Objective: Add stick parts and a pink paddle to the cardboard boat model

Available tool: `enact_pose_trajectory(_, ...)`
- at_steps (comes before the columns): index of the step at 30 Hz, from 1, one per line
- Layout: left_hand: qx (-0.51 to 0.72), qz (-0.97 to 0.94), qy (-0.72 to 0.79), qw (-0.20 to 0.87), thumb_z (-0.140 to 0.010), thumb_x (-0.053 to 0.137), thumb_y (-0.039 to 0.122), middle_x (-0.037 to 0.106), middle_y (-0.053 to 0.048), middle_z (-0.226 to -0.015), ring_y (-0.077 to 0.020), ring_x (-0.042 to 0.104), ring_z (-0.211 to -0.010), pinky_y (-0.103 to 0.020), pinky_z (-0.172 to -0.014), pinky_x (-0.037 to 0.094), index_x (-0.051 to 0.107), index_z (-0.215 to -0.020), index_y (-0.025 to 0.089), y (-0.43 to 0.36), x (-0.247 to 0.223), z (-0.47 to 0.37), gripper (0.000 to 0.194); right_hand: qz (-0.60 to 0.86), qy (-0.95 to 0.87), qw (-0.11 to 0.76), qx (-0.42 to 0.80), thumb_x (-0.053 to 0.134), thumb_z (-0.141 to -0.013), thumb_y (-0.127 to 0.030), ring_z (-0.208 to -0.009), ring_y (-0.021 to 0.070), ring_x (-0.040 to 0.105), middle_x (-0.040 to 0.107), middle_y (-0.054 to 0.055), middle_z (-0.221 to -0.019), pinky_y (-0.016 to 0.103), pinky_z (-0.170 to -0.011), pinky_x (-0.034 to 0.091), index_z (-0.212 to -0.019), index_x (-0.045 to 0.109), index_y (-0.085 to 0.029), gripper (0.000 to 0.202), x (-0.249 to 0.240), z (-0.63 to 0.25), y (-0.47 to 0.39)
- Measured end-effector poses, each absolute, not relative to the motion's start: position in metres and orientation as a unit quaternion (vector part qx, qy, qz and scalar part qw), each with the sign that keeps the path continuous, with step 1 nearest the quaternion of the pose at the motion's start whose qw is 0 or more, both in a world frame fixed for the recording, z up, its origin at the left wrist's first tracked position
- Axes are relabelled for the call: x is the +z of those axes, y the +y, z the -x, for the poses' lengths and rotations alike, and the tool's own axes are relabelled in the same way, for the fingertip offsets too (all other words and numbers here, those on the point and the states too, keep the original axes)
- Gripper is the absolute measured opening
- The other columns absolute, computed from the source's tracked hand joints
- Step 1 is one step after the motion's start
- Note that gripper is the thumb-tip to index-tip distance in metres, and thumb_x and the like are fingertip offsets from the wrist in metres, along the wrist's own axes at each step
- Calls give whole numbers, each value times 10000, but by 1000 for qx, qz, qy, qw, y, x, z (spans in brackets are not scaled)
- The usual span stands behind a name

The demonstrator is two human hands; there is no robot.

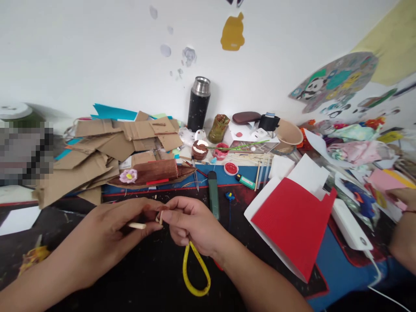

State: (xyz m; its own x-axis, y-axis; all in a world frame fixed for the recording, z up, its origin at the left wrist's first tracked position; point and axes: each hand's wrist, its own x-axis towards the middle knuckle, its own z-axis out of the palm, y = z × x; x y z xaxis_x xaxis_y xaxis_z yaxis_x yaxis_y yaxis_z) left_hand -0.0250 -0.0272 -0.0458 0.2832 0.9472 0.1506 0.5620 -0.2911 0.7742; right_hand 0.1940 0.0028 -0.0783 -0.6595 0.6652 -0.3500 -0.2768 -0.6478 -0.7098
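Fingertips of both hands meet just in front of the brown boat-like model, low above the black mat. My left hand is closed around a thin pale wooden stick, whose cut end points out between the fingers. My right hand pinches near a small pale piece at the fingertips; a yellow loop handle hangs below this palm, and the tool it belongs to is mostly hidden. A bit of red shows under the right wrist.
Cardboard pieces pile up at back left. A black thermos stands by the wall. Right of my hands are a dark green cutter, red paper and a white glue gun. Another person's arm is at far right.
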Motion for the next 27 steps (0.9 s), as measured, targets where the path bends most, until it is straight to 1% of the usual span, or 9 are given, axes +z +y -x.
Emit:
enact_pose_trajectory(4, 312, -733, 517, 313, -989, 805, 627, 928, 28, -966, -224, 869, -738, -230, -699, 684, 883, -1088, 386, -27, -46, 27, 272, 309, -320, 279, 851, 1054, -720, -660, -378, 66, 340, 484, -155, -463, 251, -430, 233, -893, 664, -231, 605, -77, -194, 3)
enact_pose_trajectory(8, 318, -739, 507, 310, -1011, 783, 648, 919, 42, -924, -203, 876, -739, -193, -695, 673, 885, -995, 398, -25, -46, 27, 271, 302, -321, 275, 854, 1051, -735, -645, -370, 63, 332, 504, -153, -467, 252, -426, 222, -903, 660, -233, 592, -80, -194, 2)
enact_pose_trajectory(11, 331, -748, 494, 293, -1006, 795, 648, 920, 56, -927, -190, 879, -741, -171, -698, 667, 894, -1027, 419, -24, -45, 26, 250, 299, -321, 278, 855, 1051, -742, -630, -373, 62, 333, 517, -149, -476, 254, -429, 226, -897, 658, -233, 580, -81, -193, 1)
enact_pose_trajectory(14, 328, -755, 490, 287, -1015, 795, 624, 915, 59, -918, -187, 879, -744, -167, -690, 663, 895, -1077, 431, -24, -46, 27, 226, 301, -321, 280, 853, 1057, -726, -629, -381, 59, 329, 521, -148, -478, 249, -428, 231, -893, 659, -231, 587, -82, -192, 1)
enact_pose_trajectory(21, 323, -758, 496, 274, -1011, 783, 604, 914, 57, -913, -198, 868, -713, -197, -648, 663, 873, -1043, 426, -25, -50, 31, 203, 303, -327, 281, 850, 1053, -714, -651, -368, 58, 345, 538, -147, -483, 251, -415, 231, -893, 657, -234, 603, -81, -192, 2)
enact_pose_trajectory(25, 342, -774, 468, 255, -1034, 793, 485, 909, 90, -908, -143, 841, -665, -152, -652, 630, 859, -1107, 445, -24, -49, 28, 106, 306, -338, 277, 845, 1047, -723, -642, -370, 61, 354, 540, -145, -480, 248, -421, 240, -900, 669, -233, 585, -81, -192, 3)
enact_pose_trajectory(27, 349, -775, 463, 252, -1038, 794, 458, 908, 99, -904, -134, 842, -670, -140, -658, 622, 857, -1105, 445, -24, -49, 27, 93, 313, -341, 278, 842, 1044, -730, -630, -370, 61, 357, 544, -146, -482, 246, -430, 245, -900, 658, -238, 575, -81, -193, 3)
